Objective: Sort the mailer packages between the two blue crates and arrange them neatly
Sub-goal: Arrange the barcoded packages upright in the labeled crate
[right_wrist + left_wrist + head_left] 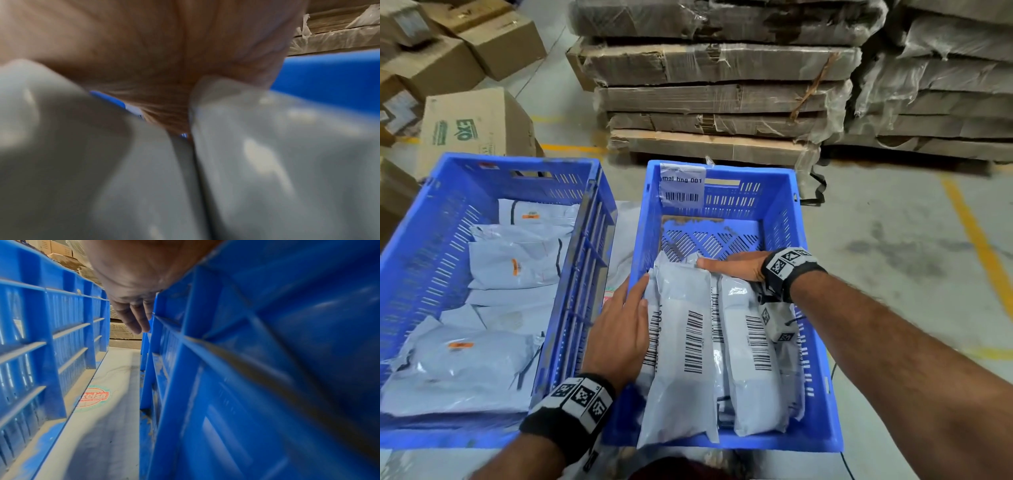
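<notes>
Two blue crates stand side by side. The left crate [517, 160] holds several grey mailers [510, 260] with orange stickers, lying flat and overlapping. In the right crate [780, 219], grey barcode mailers [688, 342] stand on edge in a row at the near end. My left hand [640, 291] presses flat, fingers straight, against the row's left side. My right hand [722, 265] lies across the mailers' far ends with fingers extended. In the left wrist view, my fingers [135, 318] reach over the right crate's wall [267, 386]. The right wrist view is blurred: palm [154, 48] on mailers [277, 162].
The far half of the right crate shows its bare slotted floor, and a barcode label [681, 185] hangs on its far wall. A narrow strip of table [107, 426] separates the crates. Cardboard boxes [479, 126] stand back left; wrapped stacks of flat cardboard [715, 89] stand behind.
</notes>
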`<state>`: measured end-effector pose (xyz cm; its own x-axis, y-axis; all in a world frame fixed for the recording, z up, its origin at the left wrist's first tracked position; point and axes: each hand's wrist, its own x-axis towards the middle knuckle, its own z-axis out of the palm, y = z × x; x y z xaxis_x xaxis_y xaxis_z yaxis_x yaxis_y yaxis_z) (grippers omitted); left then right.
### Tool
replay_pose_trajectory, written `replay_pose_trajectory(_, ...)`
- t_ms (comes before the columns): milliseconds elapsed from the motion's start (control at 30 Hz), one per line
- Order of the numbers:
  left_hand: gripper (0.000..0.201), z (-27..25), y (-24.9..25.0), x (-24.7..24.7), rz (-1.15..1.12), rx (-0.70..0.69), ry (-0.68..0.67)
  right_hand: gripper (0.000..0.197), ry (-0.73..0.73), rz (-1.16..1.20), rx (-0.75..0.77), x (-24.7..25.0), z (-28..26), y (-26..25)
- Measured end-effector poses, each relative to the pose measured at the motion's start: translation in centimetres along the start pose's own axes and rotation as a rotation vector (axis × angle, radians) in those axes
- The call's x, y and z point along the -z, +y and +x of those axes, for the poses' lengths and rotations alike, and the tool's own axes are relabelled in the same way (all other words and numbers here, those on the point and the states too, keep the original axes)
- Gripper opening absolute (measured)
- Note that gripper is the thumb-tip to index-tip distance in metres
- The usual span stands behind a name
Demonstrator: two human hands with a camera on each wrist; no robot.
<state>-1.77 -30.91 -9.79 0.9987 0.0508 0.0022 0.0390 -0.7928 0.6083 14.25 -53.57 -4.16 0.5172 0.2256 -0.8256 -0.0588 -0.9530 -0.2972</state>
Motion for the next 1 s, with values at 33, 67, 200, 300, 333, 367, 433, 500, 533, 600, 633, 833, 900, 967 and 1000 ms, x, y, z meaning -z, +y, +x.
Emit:
replay_pose_trajectory(33,0.05,-0.1,0.1,0.1,0.004,-0.002,0.0,0.11,-0.002,-0.02,0.001,0.1,-0.2,0.0)
replay_pose_trajectory(67,0.051,-0.1,0.2,0.2,0.008,-0.001,0.002,0.109,0.017,-0.047,0.007,0.3,-0.3,0.0)
replay_pose_trajectory(200,0.05,-0.1,0.3,0.2,0.027,-0.005,0.0,0.116,0.315,-0.125,0.104,0.5,-0.6,-0.5)
replay_pose_trajectory(300,0.051,-0.1,0.0,0.1,0.037,-0.006,-0.01,0.112,0.291,-0.077,0.219,0.2,-1.0,-2.8)
replay_pose_trajectory(333,0.051,0.0,-0.1,0.0,0.04,-0.01,-0.012,0.107,0.238,-0.048,0.229,-0.1,-1.2,-3.8)
replay_pose_trajectory(367,0.051,0.0,0.0,0.0,0.041,-0.016,-0.01,0.103,0.179,-0.032,0.233,-0.4,-1.4,-4.8)
replay_pose_trajectory(433,0.049,0.0,0.1,0.1,0.038,-0.024,-0.003,0.093,0.073,-0.059,0.232,-1.1,-1.4,-6.3)
replay_pose_trajectory(500,0.047,0.1,0.2,0.1,0.034,-0.029,0.006,0.092,0.008,-0.115,0.213,-2.1,-0.9,-6.9)
replay_pose_trajectory(533,0.047,0.1,0.2,0.1,0.036,-0.029,0.008,0.099,0.005,-0.126,0.2,-2.6,-0.6,-7.1)
replay_pose_trajectory(600,0.048,0.1,0.0,0.0,0.037,-0.03,0.011,0.112,0.022,-0.135,0.175,-3.1,-0.2,-7.0)
replay_pose_trajectory(633,0.049,0.1,0.0,-0.1,0.037,-0.03,0.016,0.111,0.029,-0.133,0.173,-3.2,-0.3,-7.0)
replay_pose_trajectory(833,0.05,-0.1,0.0,-0.1,0.052,-0.024,0.022,0.088,0.092,-0.115,0.221,-3.5,-1.6,-6.7)
replay_pose_trajectory(900,0.049,-0.1,0.2,0.0,0.051,-0.023,0.022,0.091,0.107,-0.094,0.227,-3.4,-1.8,-6.7)
replay_pose_trajectory(967,0.047,0.0,0.4,0.1,0.048,-0.027,0.026,0.105,0.168,-0.044,0.258,-3.2,-1.7,-6.6)
replay_pose_trajectory(1000,0.047,0.0,0.5,0.1,0.046,-0.028,0.029,0.109,0.208,-0.032,0.284,-3.1,-1.6,-6.6)
